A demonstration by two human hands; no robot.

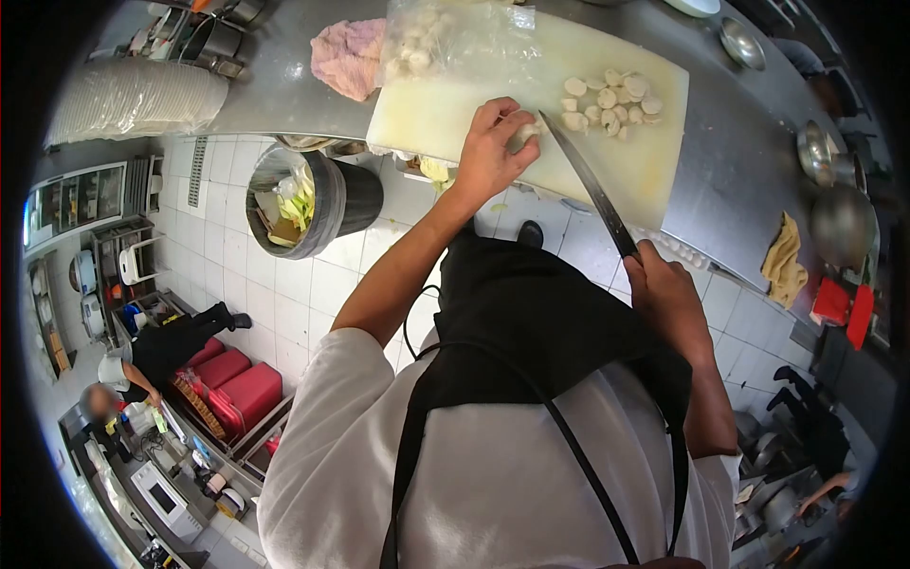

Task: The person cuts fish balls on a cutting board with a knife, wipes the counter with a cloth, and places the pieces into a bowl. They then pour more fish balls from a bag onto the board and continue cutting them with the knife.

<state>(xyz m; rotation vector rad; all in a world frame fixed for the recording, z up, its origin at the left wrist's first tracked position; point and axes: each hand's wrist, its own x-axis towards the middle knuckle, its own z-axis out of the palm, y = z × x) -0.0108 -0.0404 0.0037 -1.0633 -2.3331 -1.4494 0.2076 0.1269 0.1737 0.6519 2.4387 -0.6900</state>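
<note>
My right hand [664, 289] grips the handle of a long kitchen knife [585, 177], whose blade slants up and left across the front of a white cutting board [427, 119]. The fingers of my left hand [495, 152] curl over a small whitish piece of food [521, 138] on the board, close to the knife's tip. Its exact kind I cannot tell, as the fingers cover part of it. Right of the blade lies a pile of white round food pieces [611, 102]. At the board's back left, a clear plastic bag [474, 43] contains similar pale pieces.
A pink cloth [348, 59] lies left of the board, a tan cloth [785, 261] at the counter's right. Metal bowls [742, 44] stand along the right side. Below the counter is a lined bin [327, 204] with scraps. A person [161, 356] stands at the left; another [820, 417] at the right.
</note>
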